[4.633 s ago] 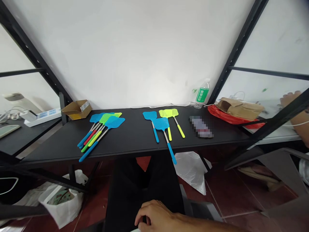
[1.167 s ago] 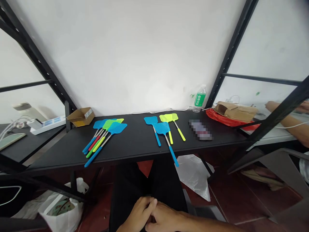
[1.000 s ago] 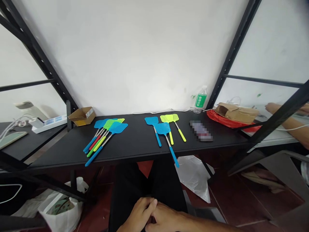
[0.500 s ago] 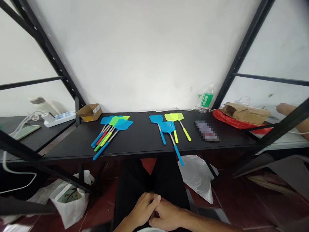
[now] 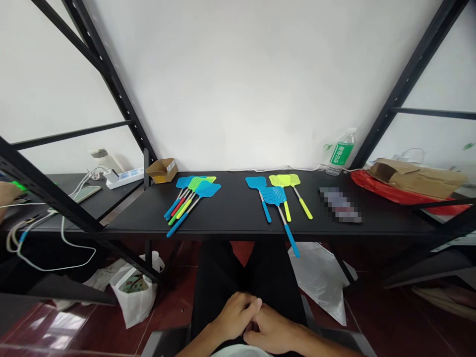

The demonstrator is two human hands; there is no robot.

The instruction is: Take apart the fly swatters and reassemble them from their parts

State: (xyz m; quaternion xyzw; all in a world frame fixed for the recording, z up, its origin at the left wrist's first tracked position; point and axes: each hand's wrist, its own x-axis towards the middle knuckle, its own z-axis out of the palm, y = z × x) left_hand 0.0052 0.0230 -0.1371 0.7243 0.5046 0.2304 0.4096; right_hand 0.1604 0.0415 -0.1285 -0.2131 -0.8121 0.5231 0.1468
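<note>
My left hand (image 5: 235, 313) and my right hand (image 5: 270, 328) rest clasped together in my lap, fingers folded in and partly hidden; no object shows in them. Beyond them, fly swatters lie on the black table (image 5: 230, 210). At the left, several overlap in a fan, a blue swatter (image 5: 207, 189) on top and green, red and yellow handles beneath. On the right are a blue swatter (image 5: 256, 182), yellow swatters (image 5: 305, 208) and another blue swatter (image 5: 275, 196), whose handle sticks out past the front edge. Neither hand touches a swatter.
A small open cardboard box (image 5: 162, 171) stands at the back left. To the right are a pixelated flat item (image 5: 340, 205), a bottle (image 5: 341, 152) and a cardboard piece (image 5: 420, 179) on red plastic. Black metal posts frame both ends. Another person's arm (image 5: 4, 198) shows far left.
The view has turned left, so everything appears farther right. An arm at the right has left the picture, and one shows at the left edge. My hands stay clasped; the swatters have not moved.
</note>
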